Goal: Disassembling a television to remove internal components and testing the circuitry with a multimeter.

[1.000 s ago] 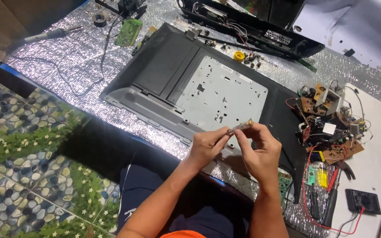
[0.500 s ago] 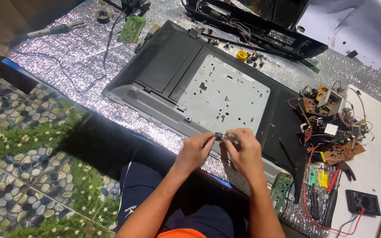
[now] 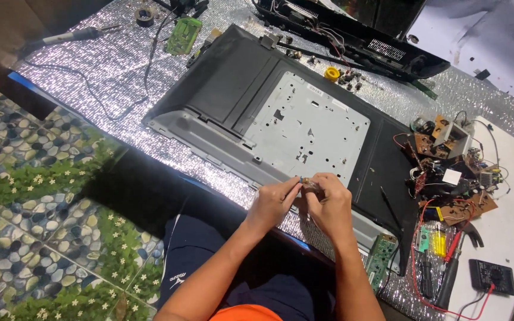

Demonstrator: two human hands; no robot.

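In the head view, a small brownish part (image 3: 312, 184) is held between both hands just above the near edge of a dark flat panel housing (image 3: 227, 83). Its long axis lies roughly level, running left to right between the fingertips; which end is which cannot be told, since most of it is covered. The left hand (image 3: 275, 202) is pinched on the part's left end, where a tiny blue tip is seen, and the right hand (image 3: 328, 205) is closed around its right end.

The housing is laid on a silvery quilted foil sheet (image 3: 90, 77) spread over the work surface, with a pale perforated metal plate (image 3: 304, 128) at its centre. A heap of circuit boards and wires (image 3: 453, 172) is seen to the right, screwdrivers (image 3: 441, 255) and a black multimeter (image 3: 492, 276) nearer, and a soldering iron (image 3: 69, 37) at the far left. A pebble-patterned floor with green (image 3: 37, 214) is seen below.

The part appears small, brown and slightly glossy; finer detail is too small to tell.
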